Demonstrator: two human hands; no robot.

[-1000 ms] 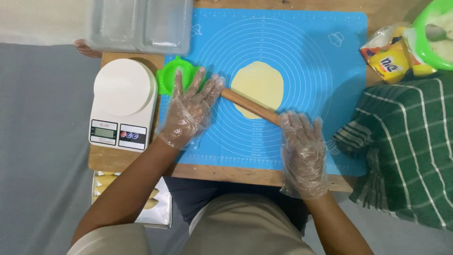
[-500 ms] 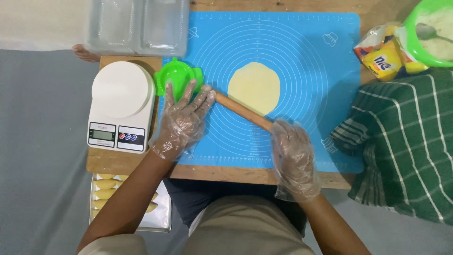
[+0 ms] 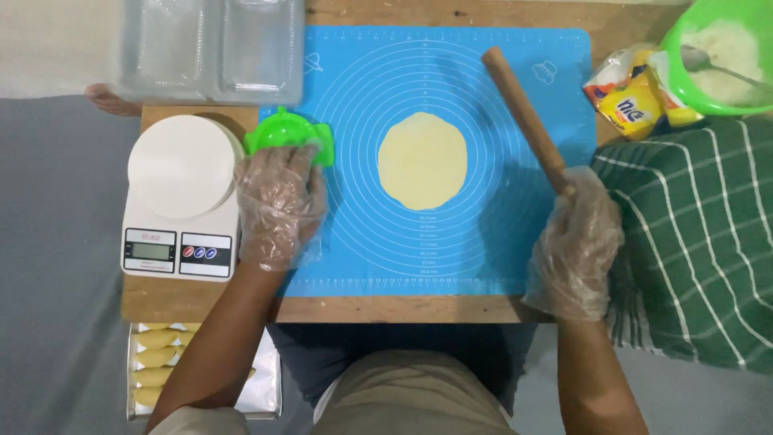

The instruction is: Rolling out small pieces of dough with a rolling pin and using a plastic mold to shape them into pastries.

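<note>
- Head view: the gloved left hand (image 3: 278, 205) lies flat, fingers loose, on the green dumpling press (image 3: 290, 135) at the blue silicone mat's (image 3: 515, 258) edge.
- Just left of that hand sits a white kitchen scale (image 3: 181, 193) on the wooden worktop (image 3: 386, 308).
- The gloved right hand (image 3: 576, 242) is clenched round the wooden rolling pin (image 3: 525, 105), which slants up and away from it.
- Between both hands lies a flat round of dough (image 3: 423, 159).

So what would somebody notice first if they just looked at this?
Probably the big bright blue silicone baking mat on the wooden table, with a flat, pale yellow round of dough in its middle. The right hand, in a clear plastic glove, has its grip on a wooden rolling pin at the mat's right side, off the dough. The gloved left hand rests on a green plastic dumpling mould beside a white kitchen scale.
</note>
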